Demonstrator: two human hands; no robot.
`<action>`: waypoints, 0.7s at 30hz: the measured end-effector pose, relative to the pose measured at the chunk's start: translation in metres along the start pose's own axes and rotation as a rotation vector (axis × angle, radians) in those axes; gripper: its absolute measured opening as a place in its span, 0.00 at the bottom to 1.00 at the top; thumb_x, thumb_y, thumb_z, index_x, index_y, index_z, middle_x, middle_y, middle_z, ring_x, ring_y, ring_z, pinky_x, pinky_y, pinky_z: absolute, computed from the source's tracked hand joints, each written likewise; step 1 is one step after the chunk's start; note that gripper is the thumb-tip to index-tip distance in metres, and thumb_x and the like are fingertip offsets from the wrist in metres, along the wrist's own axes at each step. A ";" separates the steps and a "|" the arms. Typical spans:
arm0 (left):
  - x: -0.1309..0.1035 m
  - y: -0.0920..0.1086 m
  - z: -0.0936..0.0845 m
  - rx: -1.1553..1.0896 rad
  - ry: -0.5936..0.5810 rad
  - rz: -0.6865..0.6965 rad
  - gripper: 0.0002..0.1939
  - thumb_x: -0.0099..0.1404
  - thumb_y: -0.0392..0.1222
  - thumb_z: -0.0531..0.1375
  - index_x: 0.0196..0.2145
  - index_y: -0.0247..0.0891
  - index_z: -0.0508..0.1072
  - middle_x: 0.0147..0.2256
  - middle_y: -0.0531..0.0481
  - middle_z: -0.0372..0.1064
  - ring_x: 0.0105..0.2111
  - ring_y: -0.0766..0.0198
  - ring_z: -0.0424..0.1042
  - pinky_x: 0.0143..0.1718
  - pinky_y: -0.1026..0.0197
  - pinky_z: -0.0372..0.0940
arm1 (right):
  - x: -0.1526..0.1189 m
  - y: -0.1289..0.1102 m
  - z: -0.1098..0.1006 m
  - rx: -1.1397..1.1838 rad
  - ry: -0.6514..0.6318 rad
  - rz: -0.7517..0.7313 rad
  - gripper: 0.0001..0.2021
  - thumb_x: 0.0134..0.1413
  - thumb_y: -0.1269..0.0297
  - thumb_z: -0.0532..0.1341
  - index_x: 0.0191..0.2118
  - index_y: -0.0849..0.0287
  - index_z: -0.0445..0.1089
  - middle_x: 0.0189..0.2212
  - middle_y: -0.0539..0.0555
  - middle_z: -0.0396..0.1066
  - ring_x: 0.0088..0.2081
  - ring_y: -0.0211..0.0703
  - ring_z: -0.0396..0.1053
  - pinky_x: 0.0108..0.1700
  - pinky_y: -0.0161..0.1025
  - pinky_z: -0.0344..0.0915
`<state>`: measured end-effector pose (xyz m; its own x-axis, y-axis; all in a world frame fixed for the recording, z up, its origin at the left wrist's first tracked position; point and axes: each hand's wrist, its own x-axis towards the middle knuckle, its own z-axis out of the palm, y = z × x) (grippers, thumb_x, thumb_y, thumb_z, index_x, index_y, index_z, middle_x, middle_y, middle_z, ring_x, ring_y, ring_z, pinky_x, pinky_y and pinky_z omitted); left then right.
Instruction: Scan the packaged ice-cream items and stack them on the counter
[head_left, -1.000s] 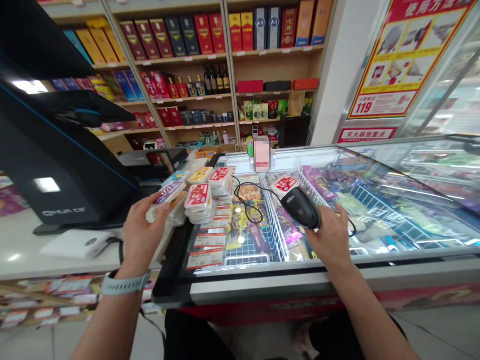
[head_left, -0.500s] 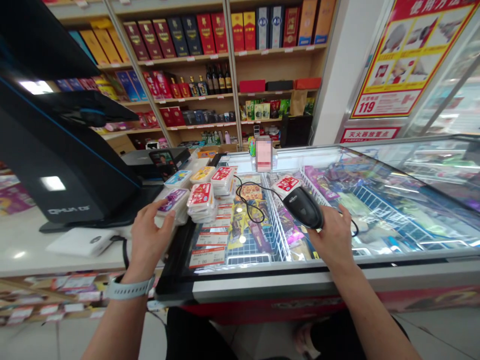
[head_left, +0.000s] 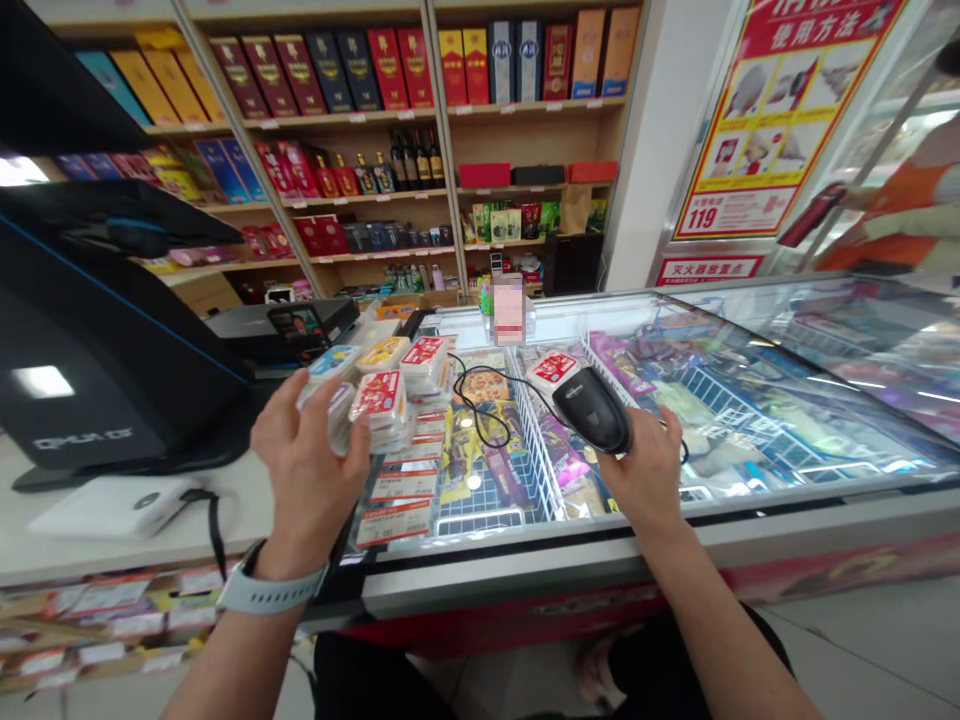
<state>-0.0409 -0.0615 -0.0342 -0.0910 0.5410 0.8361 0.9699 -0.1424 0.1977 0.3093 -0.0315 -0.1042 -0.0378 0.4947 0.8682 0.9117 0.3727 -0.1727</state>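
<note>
Scanner (head_left: 592, 410), clasped in the right hand (head_left: 649, 465), hung above the freezer (head_left: 480, 588), while the left hand (head_left: 311, 475) had just shifted farther over the nearest packs (head_left: 341, 418), partly screening them, its grip unclear.

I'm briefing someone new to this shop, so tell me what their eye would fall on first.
Probably the black handheld scanner, held in the right hand over the glass-topped freezer. Next, likely the brightly labelled packs stacked around the freezer's left end, with the left hand at their near side. Then perhaps the big red-and-yellow poster beyond the freezer, at the upper right.
</note>
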 end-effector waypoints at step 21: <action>0.036 0.155 0.184 -0.897 -0.660 -0.310 0.21 0.50 0.53 0.66 0.39 0.41 0.74 0.46 0.39 0.71 0.58 0.38 0.57 0.60 0.46 0.45 | 0.001 -0.005 0.000 0.039 -0.003 0.062 0.16 0.51 0.69 0.55 0.47 0.60 0.60 0.37 0.57 0.69 0.42 0.50 0.68 0.60 0.62 0.49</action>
<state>0.1477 0.0887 -0.0680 0.0950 0.9459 0.3102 0.3934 -0.3219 0.8611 0.3051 -0.0329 -0.1029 0.0170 0.5197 0.8542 0.8959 0.3713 -0.2437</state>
